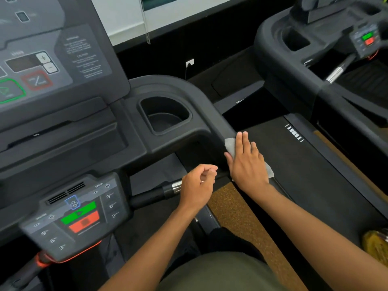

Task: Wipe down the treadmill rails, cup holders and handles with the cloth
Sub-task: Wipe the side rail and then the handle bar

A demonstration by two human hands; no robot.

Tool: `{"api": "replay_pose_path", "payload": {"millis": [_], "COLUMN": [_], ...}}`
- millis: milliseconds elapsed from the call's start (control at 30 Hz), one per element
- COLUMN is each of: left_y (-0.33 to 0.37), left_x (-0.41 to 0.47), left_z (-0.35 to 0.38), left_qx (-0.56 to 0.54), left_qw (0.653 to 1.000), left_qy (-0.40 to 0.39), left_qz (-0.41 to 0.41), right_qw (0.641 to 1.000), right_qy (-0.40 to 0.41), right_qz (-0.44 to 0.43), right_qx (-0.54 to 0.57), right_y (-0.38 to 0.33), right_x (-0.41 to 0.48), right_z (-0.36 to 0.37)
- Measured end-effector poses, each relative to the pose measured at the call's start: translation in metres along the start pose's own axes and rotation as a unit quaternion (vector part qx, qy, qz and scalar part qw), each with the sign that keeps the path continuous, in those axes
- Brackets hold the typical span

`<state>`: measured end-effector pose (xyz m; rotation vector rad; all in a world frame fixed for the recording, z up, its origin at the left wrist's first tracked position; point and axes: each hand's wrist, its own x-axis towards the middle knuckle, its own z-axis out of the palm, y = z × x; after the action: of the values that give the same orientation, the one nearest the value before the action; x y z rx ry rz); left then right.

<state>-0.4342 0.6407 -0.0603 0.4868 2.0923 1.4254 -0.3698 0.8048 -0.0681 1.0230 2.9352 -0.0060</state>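
My right hand (247, 162) lies flat, fingers together, pressing a grey cloth (230, 144) onto the black right side rail (222, 124) of the treadmill, just below the cup holder (165, 114). The cloth shows past my fingertips and behind my wrist. My left hand (197, 185) hovers loosely curled with nothing in it, right at the chrome end of the black front handle (151, 197).
The control panel (77, 215) with green and red buttons sits low left, below the large console (42, 66). A second treadmill (315, 59) stands to the right across a cork-coloured floor strip (241, 223). A yellow object (375, 246) lies at the right edge.
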Motion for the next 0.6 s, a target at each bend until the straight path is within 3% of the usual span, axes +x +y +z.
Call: {"api": "replay_pose_path", "payload": {"millis": [167, 333, 500, 600], "left_y": [-0.003, -0.005, -0.008, -0.006], "left_x": [-0.016, -0.03, -0.031, -0.028], "left_z": [-0.003, -0.024, -0.068, -0.094], "left_qx": [0.005, -0.034, -0.106, -0.148], "left_qw": [1.0, 0.999, 0.98, 0.955], "left_qy": [-0.001, 0.035, 0.154, 0.241], "left_qz": [-0.006, -0.019, -0.068, -0.092], "right_qw": [0.999, 0.985, 0.959, 0.951], "right_qy": [0.011, 0.043, 0.057, 0.001], "right_qz": [-0.029, -0.166, -0.272, -0.291], "right_qx": [0.008, 0.013, 0.045, 0.106], "right_y": [-0.019, -0.015, -0.008, -0.022], "right_x": [0.034, 0.031, 0.015, 0.002], "right_z": [-0.002, -0.001, 0.003, 0.021]}}
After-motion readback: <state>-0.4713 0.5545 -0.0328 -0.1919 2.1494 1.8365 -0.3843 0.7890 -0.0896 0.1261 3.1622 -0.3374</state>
